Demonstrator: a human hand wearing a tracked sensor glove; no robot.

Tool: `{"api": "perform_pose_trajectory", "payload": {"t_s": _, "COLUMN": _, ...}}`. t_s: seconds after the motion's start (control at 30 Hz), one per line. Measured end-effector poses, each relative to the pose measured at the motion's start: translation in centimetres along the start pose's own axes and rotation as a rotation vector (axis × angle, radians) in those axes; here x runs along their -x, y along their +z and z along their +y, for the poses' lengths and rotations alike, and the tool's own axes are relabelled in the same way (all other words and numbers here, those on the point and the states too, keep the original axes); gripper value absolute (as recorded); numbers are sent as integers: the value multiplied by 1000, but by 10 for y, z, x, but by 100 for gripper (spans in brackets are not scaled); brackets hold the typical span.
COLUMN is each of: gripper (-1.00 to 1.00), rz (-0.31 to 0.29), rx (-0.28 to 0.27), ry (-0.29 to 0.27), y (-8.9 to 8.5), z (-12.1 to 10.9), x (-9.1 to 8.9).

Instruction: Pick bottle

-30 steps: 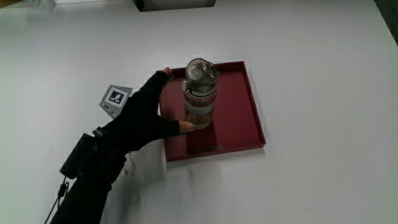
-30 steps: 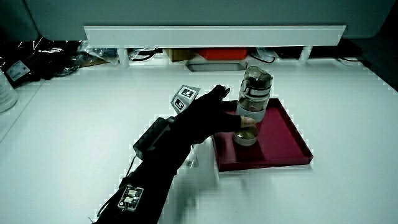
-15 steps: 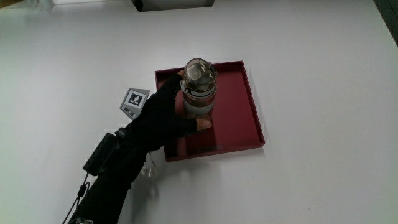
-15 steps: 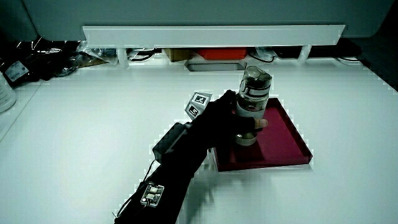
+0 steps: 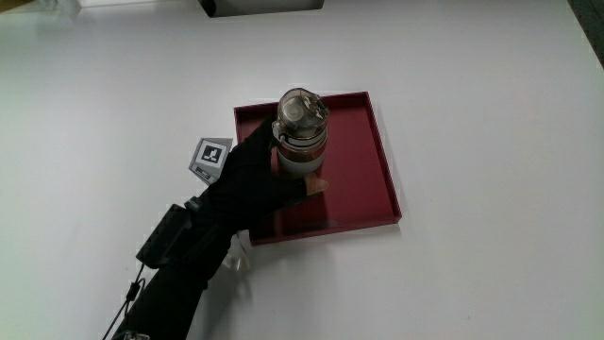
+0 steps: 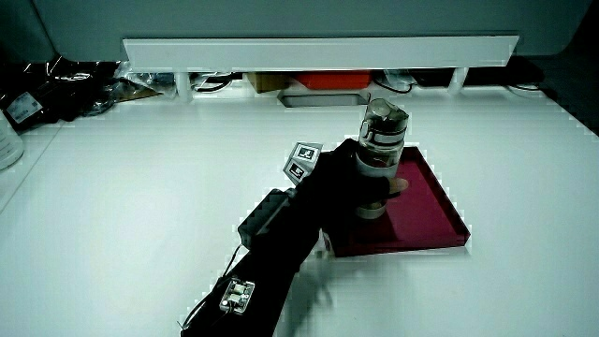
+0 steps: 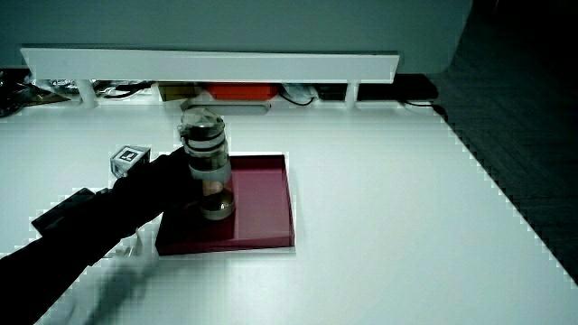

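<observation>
Black-sleeved forearm (image 5: 179, 269) runs from the counter's edge nearest the person up to the tray. A small dark box is strapped on the forearm. The patterned cube (image 5: 211, 157) sits on the back of the gloved hand (image 5: 253, 178), also seen in both side views (image 6: 301, 161) (image 7: 129, 157).

The hand reaches over the tray's wall beside the bottle, and its grip is closed around the bottle's lower body. The thumb tip (image 5: 316, 185) shows on the bottle's nearer side; the fingers wrap the side farther from the person. The same hold is seen in both side views (image 6: 342, 183) (image 7: 158, 181).

The clear bottle (image 5: 301, 142) is upright, with a domed transparent lid, dark collar and pale band at mid-body. It is inside the dark red square tray (image 5: 387, 179), close to the tray wall the hand crosses. In both side views (image 6: 382, 140) (image 7: 206, 153) its base is low in the tray; cannot tell whether it touches the tray floor.

The tray (image 6: 435, 211) (image 7: 266, 208) lies flat on the white counter (image 5: 491, 142). A low white partition (image 6: 318, 51) runs along the counter's edge farthest from the person.
</observation>
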Motion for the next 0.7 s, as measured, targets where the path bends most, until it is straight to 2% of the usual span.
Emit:
{"api": "perform_pose_trajectory", "payload": {"t_s": 0.03, "gripper": 0, "rz": 17, "rx": -12, "ry": 4, "y": 0, "z": -1, "x": -1}}
{"api": "perform_pose_trajectory", "payload": {"t_s": 0.07, "gripper": 8, "rz": 9, "rx": -34, "ry": -12, "y": -1, "z": -2, "x": 0}}
{"api": "perform_pose_trajectory", "payload": {"t_s": 0.17, "gripper": 31, "rz": 9, "rx": -89, "ry": -12, "y": -3, "z": -5, "x": 0}}
{"api": "perform_pose_trajectory", "payload": {"t_s": 0.23, "gripper": 46, "rz": 10, "rx": -140, "ry": 7, "y": -3, "z": -9, "x": -1}}
{"api": "perform_pose_trajectory", "payload": {"t_s": 0.27, "gripper": 54, "rz": 0, "rx": -154, "ry": 6, "y": -2, "z": -10, "x": -2}}
{"api": "perform_pose_trajectory", "payload": {"t_s": 0.3, "gripper": 62, "rz": 18, "rx": -168, "ry": 17, "y": -2, "z": -11, "x": -3}}
{"api": "perform_pose_trajectory", "payload": {"t_s": 0.33, "gripper": 69, "rz": 15, "rx": -182, "ry": -16, "y": -3, "z": -11, "x": -3}}
{"api": "perform_pose_trajectory", "payload": {"t_s": 0.4, "gripper": 85, "rz": 36, "rx": -196, "ry": 7, "y": -4, "z": -13, "x": -4}}
{"api": "perform_pose_trajectory", "payload": {"t_s": 0.43, "gripper": 92, "rz": 32, "rx": -203, "ry": -15, "y": -4, "z": -14, "x": -4}}
{"api": "perform_pose_trajectory", "payload": {"t_s": 0.47, "gripper": 100, "rz": 25, "rx": -216, "ry": -6, "y": -4, "z": -16, "x": -5}}
{"api": "perform_pose_trajectory", "payload": {"t_s": 0.5, "gripper": 100, "rz": 28, "rx": -226, "ry": -32, "y": -4, "z": -15, "x": -2}}
{"api": "perform_pose_trajectory", "payload": {"t_s": 0.53, "gripper": 100, "rz": 51, "rx": -236, "ry": -28, "y": -4, "z": -16, "x": -2}}
{"api": "perform_pose_trajectory", "payload": {"t_s": 0.57, "gripper": 100, "rz": 47, "rx": -233, "ry": 10, "y": -4, "z": -18, "x": -5}}
{"api": "perform_pose_trajectory", "payload": {"t_s": 0.67, "gripper": 100, "rz": 34, "rx": -243, "ry": -32, "y": -4, "z": -18, "x": -4}}
{"api": "perform_pose_trajectory", "payload": {"t_s": 0.7, "gripper": 100, "rz": 37, "rx": -238, "ry": -21, "y": -4, "z": -18, "x": -3}}
